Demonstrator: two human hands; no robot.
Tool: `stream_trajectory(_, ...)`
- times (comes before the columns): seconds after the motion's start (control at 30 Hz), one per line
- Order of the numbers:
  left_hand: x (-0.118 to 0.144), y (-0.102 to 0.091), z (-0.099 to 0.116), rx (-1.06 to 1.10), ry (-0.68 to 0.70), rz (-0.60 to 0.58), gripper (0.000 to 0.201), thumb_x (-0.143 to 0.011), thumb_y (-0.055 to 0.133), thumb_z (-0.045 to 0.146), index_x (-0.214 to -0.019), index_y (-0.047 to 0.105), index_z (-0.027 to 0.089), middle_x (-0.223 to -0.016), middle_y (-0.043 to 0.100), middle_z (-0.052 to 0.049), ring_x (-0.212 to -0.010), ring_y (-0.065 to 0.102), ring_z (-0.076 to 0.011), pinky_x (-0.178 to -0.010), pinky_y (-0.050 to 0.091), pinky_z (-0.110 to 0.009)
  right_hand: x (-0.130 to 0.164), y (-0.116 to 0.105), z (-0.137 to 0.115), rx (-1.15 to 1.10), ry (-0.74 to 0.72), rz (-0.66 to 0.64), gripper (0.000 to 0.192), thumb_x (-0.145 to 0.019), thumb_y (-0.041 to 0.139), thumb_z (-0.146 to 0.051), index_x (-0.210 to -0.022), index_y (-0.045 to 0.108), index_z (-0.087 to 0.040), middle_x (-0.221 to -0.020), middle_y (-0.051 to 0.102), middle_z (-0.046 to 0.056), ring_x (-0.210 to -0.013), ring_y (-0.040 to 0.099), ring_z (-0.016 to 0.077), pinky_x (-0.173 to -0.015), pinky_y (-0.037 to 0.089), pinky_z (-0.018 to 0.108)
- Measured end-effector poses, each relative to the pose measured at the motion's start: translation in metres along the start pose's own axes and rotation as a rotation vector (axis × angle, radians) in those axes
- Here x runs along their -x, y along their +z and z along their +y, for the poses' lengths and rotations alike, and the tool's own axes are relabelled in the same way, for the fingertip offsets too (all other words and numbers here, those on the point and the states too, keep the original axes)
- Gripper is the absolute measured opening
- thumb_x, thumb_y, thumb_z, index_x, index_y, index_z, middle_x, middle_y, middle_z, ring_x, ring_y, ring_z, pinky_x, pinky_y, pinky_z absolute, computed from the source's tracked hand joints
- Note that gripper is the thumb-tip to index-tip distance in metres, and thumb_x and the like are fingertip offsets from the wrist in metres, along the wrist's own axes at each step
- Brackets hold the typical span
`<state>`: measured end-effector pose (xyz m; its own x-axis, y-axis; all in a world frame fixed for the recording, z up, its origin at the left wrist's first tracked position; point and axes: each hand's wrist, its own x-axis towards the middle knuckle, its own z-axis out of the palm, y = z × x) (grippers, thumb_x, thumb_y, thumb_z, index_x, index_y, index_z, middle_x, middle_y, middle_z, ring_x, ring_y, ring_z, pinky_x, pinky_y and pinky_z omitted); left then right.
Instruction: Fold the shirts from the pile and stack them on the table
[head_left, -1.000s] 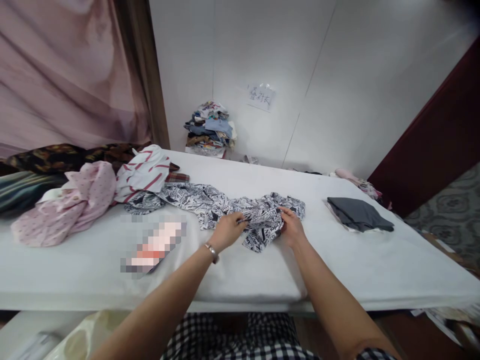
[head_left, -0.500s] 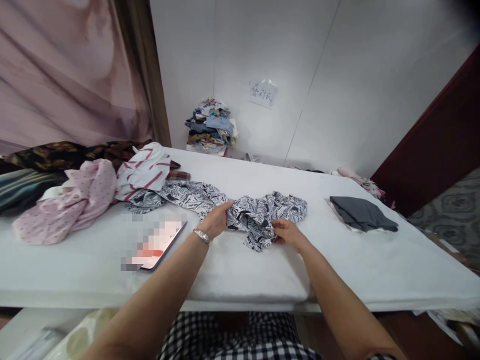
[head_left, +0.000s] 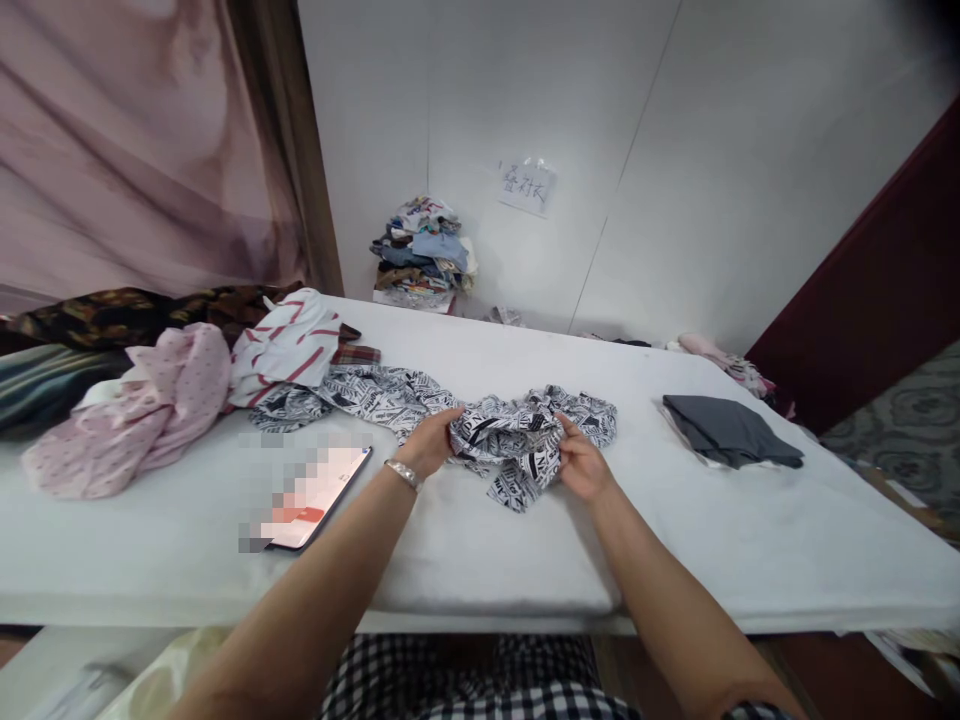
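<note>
Both hands, left hand [head_left: 429,441] and right hand [head_left: 579,463], grasped the bunched printed shirt [head_left: 510,440] on the surface [head_left: 480,540] (mid-gathering); spreading it flat toward twelve o'clock seemed next

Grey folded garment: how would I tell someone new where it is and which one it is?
On the white table, look to its right side, beyond the right hand. The grey garment lies there alone, flat and neatly folded, plain dark grey, unlike the crumpled printed shirt being handled.
</note>
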<state>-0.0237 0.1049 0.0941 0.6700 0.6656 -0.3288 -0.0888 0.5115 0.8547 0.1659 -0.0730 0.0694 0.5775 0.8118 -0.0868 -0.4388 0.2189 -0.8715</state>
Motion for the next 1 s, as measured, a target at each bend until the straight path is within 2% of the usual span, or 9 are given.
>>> stream_trajectory(0.13,-0.005,-0.01,-0.001,-0.112,0.047,0.099,0.024,-0.069,0.078,0.03,-0.069,0.058,0.017,-0.057,0.055,0.005,-0.053,0.049,-0.0089,-0.053,0.04,-0.023,-0.004,-0.007,0.001,-0.003,-0.046,0.024,0.049,-0.056,0.063,-0.006,-0.1,0.068,-0.027,-0.07,0.064,-0.007,-0.062,0.06,0.0122,-0.059,0.051,0.024)
stream_trajectory(0.23,-0.004,-0.013,0.001,-0.131,0.031,0.096,0.028,-0.068,0.079,0.031,-0.066,0.054,0.018,-0.053,0.05,0.006,-0.05,0.045,-0.0082,-0.053,0.038,-0.023,-0.004,-0.01,0.0,-0.017,-0.057,0.026,0.051,-0.057,0.062,-0.005,-0.102,0.068,-0.027,-0.079,0.068,-0.005,-0.07,0.063,0.0135,-0.065,0.053,0.026)
stream_trajectory(0.37,0.0,-0.006,0.004,-0.036,-0.065,-0.04,0.026,-0.077,0.071,0.039,-0.072,0.059,0.017,-0.061,0.06,-0.001,-0.057,0.055,-0.014,-0.056,0.044,-0.028,-0.006,-0.01,0.002,-0.08,-0.05,0.04,0.05,-0.055,0.061,-0.005,-0.099,0.069,-0.029,-0.095,0.072,-0.002,-0.087,0.067,0.0161,-0.075,0.055,0.03)
stream_trajectory(0.5,0.0,0.008,0.005,0.115,-0.053,-0.124,0.026,-0.081,0.068,0.043,-0.075,0.06,0.018,-0.064,0.063,-0.002,-0.059,0.058,-0.017,-0.058,0.047,-0.03,-0.012,-0.013,0.008,-0.02,-0.075,0.09,0.048,-0.053,0.065,-0.007,-0.095,0.069,-0.029,-0.09,0.072,-0.002,-0.089,0.067,0.0184,-0.079,0.055,0.033)
stream_trajectory(0.63,-0.004,0.02,0.003,0.152,-0.019,-0.067,0.022,-0.077,0.073,0.037,-0.087,0.067,0.019,-0.084,0.072,-0.005,-0.081,0.067,-0.0214,-0.075,0.052,-0.033,-0.008,-0.012,0.007,0.322,-0.26,0.183,0.041,-0.057,0.07,-0.016,-0.096,0.07,-0.026,-0.104,0.072,0.002,-0.106,0.063,0.0241,-0.094,0.051,0.041)
stream_trajectory(0.73,-0.008,0.025,0.001,0.15,0.037,0.054,0.016,-0.074,0.076,0.028,-0.085,0.07,0.02,-0.092,0.073,-0.004,-0.087,0.067,-0.0176,-0.08,0.052,-0.029,-0.002,-0.001,0.0,0.667,-0.458,0.125,0.047,-0.067,0.072,-0.026,-0.114,0.069,-0.028,-0.128,0.065,0.004,-0.126,0.052,0.0269,-0.11,0.037,0.046)
stream_trajectory(0.8,-0.011,0.029,0.001,0.156,0.051,0.05,0.013,-0.073,0.076,0.026,-0.082,0.071,0.019,-0.089,0.073,-0.003,-0.083,0.066,-0.0163,-0.078,0.052,-0.028,-0.002,0.008,-0.005,0.816,-0.534,0.053,0.051,-0.069,0.075,-0.03,-0.119,0.067,-0.029,-0.134,0.061,0.004,-0.131,0.047,0.0281,-0.114,0.032,0.046)
stream_trajectory(0.9,-0.012,0.034,0.006,0.157,0.071,0.004,0.011,-0.073,0.074,0.024,-0.081,0.07,0.018,-0.081,0.071,-0.003,-0.077,0.065,-0.0154,-0.074,0.052,-0.028,-0.011,0.017,-0.015,0.968,-0.495,-0.026,0.031,-0.07,0.073,-0.035,-0.1,0.073,-0.028,-0.109,0.071,0.005,-0.111,0.058,0.0293,-0.104,0.04,0.046)
stream_trajectory(1.0,-0.012,0.033,0.016,0.128,0.121,0.01,0.012,-0.075,0.073,0.025,-0.083,0.068,0.018,-0.084,0.071,-0.003,-0.076,0.064,-0.0134,-0.075,0.051,-0.025,-0.023,0.019,-0.033,0.99,-0.386,0.029,0.023,-0.077,0.061,-0.042,-0.085,0.073,-0.023,-0.076,0.069,0.003,-0.079,0.061,0.024,-0.082,0.048,0.039)
